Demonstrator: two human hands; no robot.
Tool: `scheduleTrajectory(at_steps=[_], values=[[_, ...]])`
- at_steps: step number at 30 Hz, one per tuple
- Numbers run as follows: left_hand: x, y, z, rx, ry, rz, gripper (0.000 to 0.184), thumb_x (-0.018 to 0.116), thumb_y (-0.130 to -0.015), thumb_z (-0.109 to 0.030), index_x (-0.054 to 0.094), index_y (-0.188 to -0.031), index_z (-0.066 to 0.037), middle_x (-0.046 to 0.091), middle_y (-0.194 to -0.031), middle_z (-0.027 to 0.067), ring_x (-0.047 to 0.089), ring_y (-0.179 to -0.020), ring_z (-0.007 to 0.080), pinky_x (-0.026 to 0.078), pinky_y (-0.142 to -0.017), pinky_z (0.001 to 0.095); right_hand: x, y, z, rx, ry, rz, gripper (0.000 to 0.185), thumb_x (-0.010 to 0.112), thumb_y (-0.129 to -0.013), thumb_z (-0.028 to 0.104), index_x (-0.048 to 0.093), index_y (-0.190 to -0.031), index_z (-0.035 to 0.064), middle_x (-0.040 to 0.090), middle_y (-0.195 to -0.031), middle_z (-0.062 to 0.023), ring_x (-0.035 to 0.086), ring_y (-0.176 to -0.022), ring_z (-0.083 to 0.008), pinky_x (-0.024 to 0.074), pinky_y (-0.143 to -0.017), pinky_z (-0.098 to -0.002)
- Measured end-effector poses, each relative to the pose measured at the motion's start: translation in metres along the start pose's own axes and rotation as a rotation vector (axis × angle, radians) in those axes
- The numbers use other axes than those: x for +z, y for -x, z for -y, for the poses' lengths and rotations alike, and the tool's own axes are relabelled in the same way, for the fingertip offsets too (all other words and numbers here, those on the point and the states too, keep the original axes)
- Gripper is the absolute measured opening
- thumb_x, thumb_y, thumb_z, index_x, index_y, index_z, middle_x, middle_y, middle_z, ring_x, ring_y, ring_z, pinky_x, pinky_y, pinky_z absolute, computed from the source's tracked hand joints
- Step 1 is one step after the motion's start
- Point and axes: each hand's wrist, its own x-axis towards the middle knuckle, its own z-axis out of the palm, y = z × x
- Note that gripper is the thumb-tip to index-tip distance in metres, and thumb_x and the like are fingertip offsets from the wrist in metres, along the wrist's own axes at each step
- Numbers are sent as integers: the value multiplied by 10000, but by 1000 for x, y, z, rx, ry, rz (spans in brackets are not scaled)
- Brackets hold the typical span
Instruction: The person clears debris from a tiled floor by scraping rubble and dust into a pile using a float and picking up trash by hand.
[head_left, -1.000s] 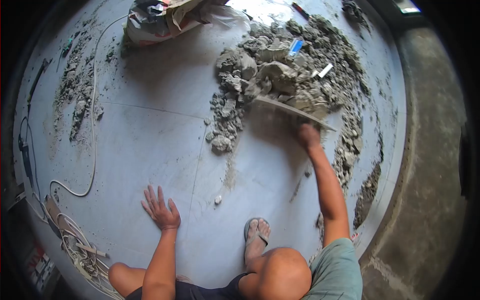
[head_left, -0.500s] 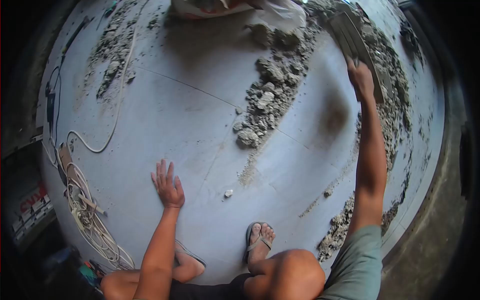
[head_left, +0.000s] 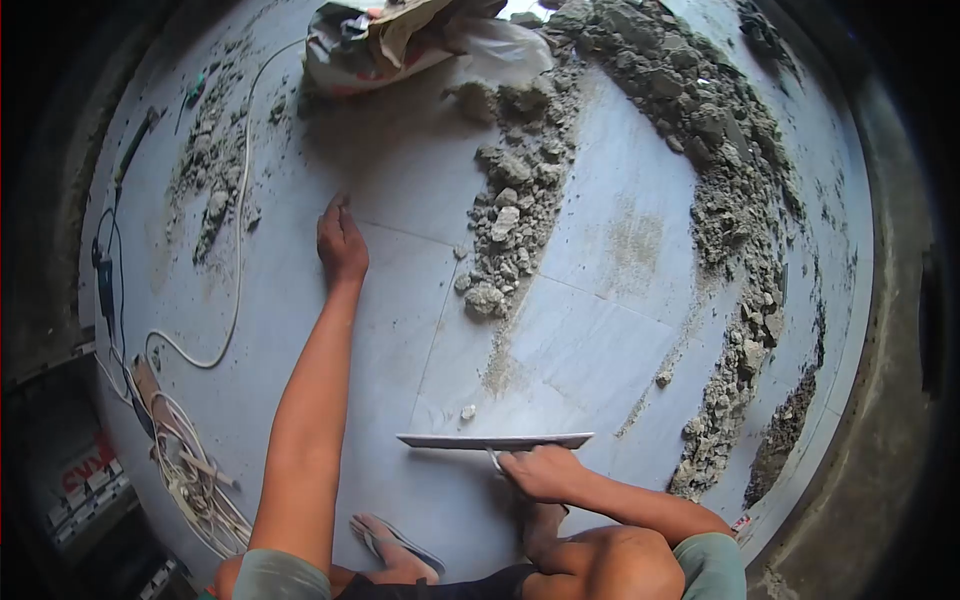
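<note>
My right hand point(head_left: 545, 474) is wrapped round the handle of a long flat trowel point(head_left: 495, 441), whose blade lies crosswise low over the tiles in front of my feet. Just beyond the blade sits a small pale lump point(head_left: 468, 411). My left hand point(head_left: 341, 240) is stretched forward, left of a strip of grey mortar crumbs point(head_left: 505, 220); its fingers look bunched, and whether they hold anything is hidden. On the right, a long curved band of mortar rubble point(head_left: 725, 200) runs from the far side down towards me.
A crumpled bag point(head_left: 370, 55) stands at the far side. On the left are a white cable point(head_left: 240, 230), scattered crumbs point(head_left: 213, 190), a dark corded tool point(head_left: 105, 285) and coiled cables point(head_left: 185, 470). The tiled floor's edge curves along the right.
My right hand has brought the trowel from the far right back close to my feet. My left hand has moved forward from its spread position, its fingers now drawn together.
</note>
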Motion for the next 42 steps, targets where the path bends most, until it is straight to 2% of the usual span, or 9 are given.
scheduleTrajectory(at_steps=[7, 16, 22, 26, 31, 33, 37, 40, 42], values=[[4, -1, 18, -13, 405, -116, 374, 360, -1004, -92, 582, -1237, 100, 651, -1223, 225, 638, -1160, 293, 503, -992, 372, -65, -101, -2, 102, -47, -436, 287, 514, -974, 319, 474, -949, 36, 648, -686, -199, 630, -607, -434, 502, -577, -558], [2, -4, 11, 117, 47, -121, 338, 426, -989, -100, 612, -1224, 58, 660, -1199, 221, 589, -1204, 360, 486, -985, 404, -265, -207, -89, 372, 142, -896, 351, 569, -928, 371, 564, -950, 20, 671, -832, -272, 670, -788, -448, 530, -736, -550], [0, -6, 10, 153, -63, -109, 341, 463, -970, -105, 608, -1253, 18, 637, -1241, 200, 578, -1176, 385, 443, -1015, 441, -387, -204, -178, 613, 175, -985, 491, 500, -938, 458, 621, -1143, 28, 671, -1092, -274, 637, -1062, -438, 485, -923, -530], [3, -4, 18, 169, -41, -87, 344, 481, -971, -134, 608, -1253, 17, 624, -1264, 200, 575, -1179, 369, 440, -1021, 439, -413, -188, -214, 739, 264, -1131, 494, 517, -927, 466, 648, -1091, 19, 683, -1072, -264, 650, -1043, -434, 498, -911, -532], [9, -5, 35, 195, -51, -86, 342, 499, -985, -162, 601, -1252, 25, 618, -1275, 196, 576, -1177, 352, 444, -1021, 420, -292, -105, -166, 284, 119, -1406, 310, 720, -845, 328, 595, -893, 48, 670, -740, -193, 664, -676, -391, 530, -636, -493], [9, -7, 48, 168, -87, -67, 350, 503, -1001, -180, 592, -1267, 29, 614, -1289, 186, 575, -1192, 333, 440, -1039, 409, -214, -46, -129, 340, 25, -1444, 299, 738, -839, 309, 587, -940, 71, 664, -709, -160, 664, -638, -366, 522, -583, -458], [12, -12, 51, 98, -91, 1, 385, 494, -1021, -194, 560, -1319, 41, 588, -1342, 188, 568, -1233, 301, 428, -1076, 384, -51, 94, -93, 719, -44, -1477, 295, 708, -863, 264, 636, -1072, 68, 704, -791, -159, 698, -657, -326, 547, -587, -399], [7, -10, 29, 113, -171, 45, 402, 492, -1024, -204, 548, -1332, 49, 570, -1368, 198, 555, -1264, 296, 415, -1094, 371, 70, 198, -68, 1246, -376, -1704, 283, 604, -962, 223, 616, -1150, 11, 670, -1052, -144, 636, -968, -260, 484, -882, -360], [8, -14, 30, 139, -214, 76, 414, 491, -1026, -218, 543, -1336, 51, 563, -1377, 199, 545, -1277, 302, 410, -1100, 372, 170, 266, -67, 1607, -312, -1778, 347, 553, -995, 301, 605, -1175, 9, 653, -1107, -138, 613, -1008, -254, 466, -916, -364]])
